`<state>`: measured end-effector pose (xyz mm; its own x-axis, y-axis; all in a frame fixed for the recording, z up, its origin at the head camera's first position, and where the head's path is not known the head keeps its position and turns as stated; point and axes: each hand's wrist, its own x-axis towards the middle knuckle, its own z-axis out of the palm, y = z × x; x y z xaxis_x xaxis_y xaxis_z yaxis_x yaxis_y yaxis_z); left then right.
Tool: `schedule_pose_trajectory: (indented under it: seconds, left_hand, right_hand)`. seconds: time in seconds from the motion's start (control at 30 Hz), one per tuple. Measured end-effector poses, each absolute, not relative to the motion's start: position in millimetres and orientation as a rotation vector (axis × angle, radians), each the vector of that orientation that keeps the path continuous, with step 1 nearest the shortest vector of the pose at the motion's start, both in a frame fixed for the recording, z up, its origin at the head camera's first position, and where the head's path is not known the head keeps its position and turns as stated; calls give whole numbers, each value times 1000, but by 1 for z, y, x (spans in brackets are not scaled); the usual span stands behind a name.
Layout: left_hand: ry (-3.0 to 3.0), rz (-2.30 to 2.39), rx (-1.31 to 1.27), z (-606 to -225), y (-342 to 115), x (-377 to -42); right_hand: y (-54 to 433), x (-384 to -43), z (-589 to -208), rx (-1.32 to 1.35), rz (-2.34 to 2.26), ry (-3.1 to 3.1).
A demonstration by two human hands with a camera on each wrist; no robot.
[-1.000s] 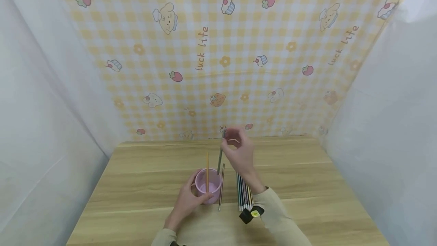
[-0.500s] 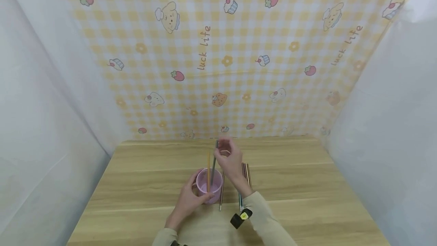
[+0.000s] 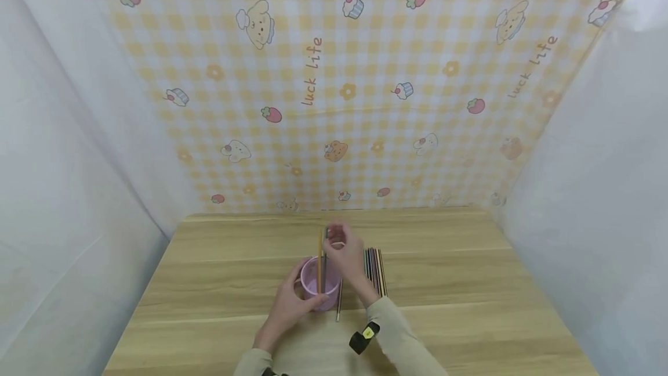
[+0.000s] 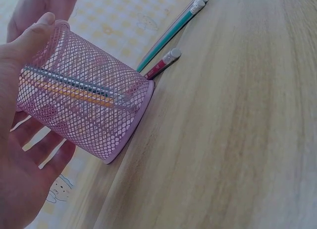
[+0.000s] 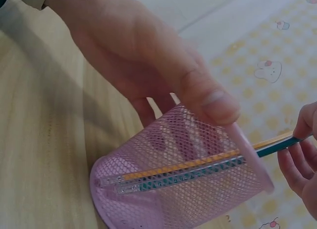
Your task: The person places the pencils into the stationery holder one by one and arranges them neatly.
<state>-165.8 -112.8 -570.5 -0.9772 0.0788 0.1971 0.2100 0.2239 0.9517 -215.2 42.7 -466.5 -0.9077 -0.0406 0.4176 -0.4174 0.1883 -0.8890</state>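
Note:
My left hand (image 3: 289, 303) holds a pink mesh pencil cup (image 4: 84, 105) from its left side, thumb at the near rim. The cup stands upright on the table. Above its mouth, my right hand (image 3: 348, 254) pinches the upper part of a green pencil (image 5: 275, 147). That pencil's eraser end reaches down inside the cup, close to the bottom. Beside it a yellow-orange pencil (image 3: 319, 248) stands in the cup, also eraser end down. A dark red pencil (image 4: 161, 64) lies on the table just right of the cup.
Several pencils (image 3: 376, 268) lie side by side to the right, partly behind my right forearm. The wooden table (image 3: 235, 254) ends at a yellow checked cloth backdrop (image 3: 344, 126). White sheets (image 3: 600, 190) hang at both sides.
My right hand has moved left and down, lowering the green pencil from the cup's rim into the cup beside the yellow-orange one. My left hand keeps its hold on the cup.

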Motion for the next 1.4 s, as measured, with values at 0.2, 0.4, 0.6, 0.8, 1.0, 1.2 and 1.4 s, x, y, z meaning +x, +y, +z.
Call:
schedule_pose_trajectory:
  seconds: [0.2, 0.4, 0.6, 0.8, 1.0, 1.2, 1.4]
  left_hand:
    - [-2375, -1879, -281, -569, -113, -165]
    - [-2372, -1887, -281, -571, -112, -166]
    - [-2375, -1887, -280, -571, -111, -166]
    - [-2362, -1886, -281, -570, -111, -166]
    - [-2373, -1876, -277, -571, -111, -166]
    - [-2378, -1878, -266, -573, -111, -165]
    - [-2385, -1860, -257, -573, -111, -165]
  right_hand:
    - [42, -213, -468, 449, 1824, -2266]
    - [44, -218, -477, 467, 1797, -2307]
    - [57, -233, -505, 421, 1733, -2305]
    - [80, -243, -517, 358, 1663, -2287]
    - [97, -252, -532, 235, 1628, -2270]
    - [115, -257, -547, 150, 1615, -2275]
    - [131, -263, -560, 59, 1575, -2312]
